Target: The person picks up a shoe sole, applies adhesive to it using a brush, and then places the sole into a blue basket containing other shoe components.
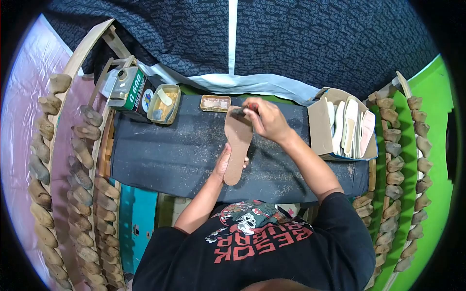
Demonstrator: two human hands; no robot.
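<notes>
The insole [235, 154] was held up over the front part of the table, its wide end away from the person and its narrow end toward them. The left hand [222, 164] held it from beneath, opened only about as wide as the narrower part, with the thumb side at the left edge and fingertips showing at the right. The right hand [268, 121] was closed narrowly around a small brush-like tool [252, 106] with red on its handle, and the tool's dark end was at the wide end of the insole, touching it or just over it.

The work on this piece looked under way rather than finished. The wide end had a darker area near the tool, though that could have been shadow, while the narrow end looked plain brown. How much of the face was done, and how much was left, could not be told.

Beyond the hands, a shallow tray [202, 104] sat just past the wide end. Farther left were an open tub [178, 98] with yellowish contents and a metal can [132, 92]. On the right, a cardboard box [319, 127] held pale soles [350, 121] on edge. Dark cloth [145, 155] covered the table, and wooden shoe lasts [82, 178] lined racks at both sides.
</notes>
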